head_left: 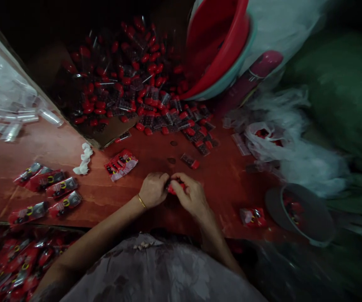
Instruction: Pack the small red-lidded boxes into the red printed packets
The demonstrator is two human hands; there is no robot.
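Observation:
My left hand (pixel 154 189), with a gold bangle at the wrist, is closed near the table's front edge. Its fingertips meet those of my right hand (pixel 190 193) around a small red item (pixel 175 187), mostly covered by the fingers. My right thumb and fingers pinch this item. Just beyond my hands lies a clear case with a red cap (pixel 190 161). To the left of them is a stack of red printed cards (pixel 121 164). Farther back, a large pile of similar red-capped cases (pixel 149 100) spills out of a cardboard box.
Filled red packets (pixel 63 187) and a crumpled white strip (pixel 84 158) lie left. Clear tubes (pixel 11 121) lie beyond a cardboard flap. A red basin (pixel 215 46), a bottle (pixel 256 75), plastic bags (pixel 307 155), a grey bowl (pixel 313 216) and another packet (pixel 253 217) occupy the right.

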